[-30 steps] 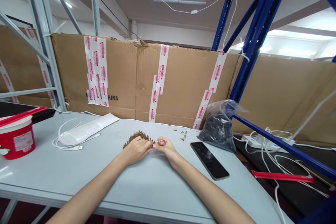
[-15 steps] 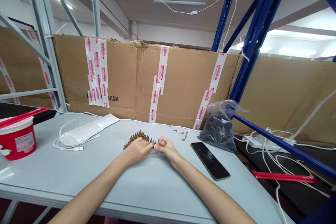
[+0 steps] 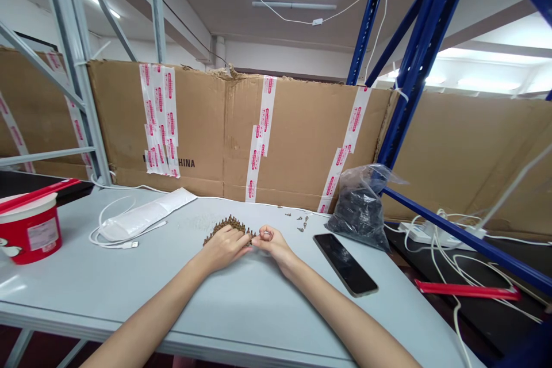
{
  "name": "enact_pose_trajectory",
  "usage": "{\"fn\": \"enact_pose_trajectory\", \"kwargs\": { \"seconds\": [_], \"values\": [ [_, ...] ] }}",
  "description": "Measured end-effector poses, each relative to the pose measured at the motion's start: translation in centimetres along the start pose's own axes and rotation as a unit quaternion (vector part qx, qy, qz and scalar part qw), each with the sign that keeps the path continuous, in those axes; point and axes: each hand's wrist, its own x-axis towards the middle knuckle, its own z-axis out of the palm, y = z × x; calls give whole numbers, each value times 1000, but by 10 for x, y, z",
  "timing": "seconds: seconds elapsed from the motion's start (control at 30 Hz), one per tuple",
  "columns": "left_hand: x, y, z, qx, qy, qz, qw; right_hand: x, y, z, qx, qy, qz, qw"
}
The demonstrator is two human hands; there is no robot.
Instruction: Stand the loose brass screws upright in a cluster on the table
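A dense cluster of small, pointed, brass-coloured pieces point(image 3: 232, 222), many upright, stands on the grey table point(image 3: 241, 310). My left hand point(image 3: 225, 248) lies against its front side, fingers bent and close together; their tips are partly hidden. Just right of it, my right hand point(image 3: 276, 246) is closed in a pinch, thumb against forefinger, near the cluster's right end. Anything between those fingertips is too small to make out. Several loose brass-coloured pieces point(image 3: 299, 218) lie farther back on the right.
A dark phone point(image 3: 345, 264) lies right of my hands, with a plastic bag of black items point(image 3: 360, 207) behind it. Left are a white packet point(image 3: 146, 215), a white cable point(image 3: 129, 245) and a red tub point(image 3: 32, 233). A cardboard wall point(image 3: 198, 121) closes off the back.
My left fingertips have drawn slightly left and down, away from the right hand's pinch, showing more pieces at the cluster's right end. The right hand has barely moved.
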Motion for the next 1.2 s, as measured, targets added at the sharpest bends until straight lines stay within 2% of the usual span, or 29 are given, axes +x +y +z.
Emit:
{"fn": "enact_pose_trajectory", "kwargs": {
  "seconds": [0.57, 0.77, 0.87, 1.07, 1.2],
  "values": [
    [-5, -1, 9, -17, 10, 14, 1000, -2, -4, 4, 53, -19, 12, 998],
    [-2, -1, 4, -2, 29, 10, 1000, -1, -3, 4, 49, -30, 12, 998],
    [1, 0, -1, 10, 39, 4, 999, 1, -2, 2, 37, -13, 8, 999],
    [1, 0, -1, 3, 27, -1, 1000, 0, -3, 1, 31, 0, 11, 999],
    [0, -1, 0, 2, 28, 3, 1000, -1, -5, 2, 28, -22, 12, 999]
  ]
}}
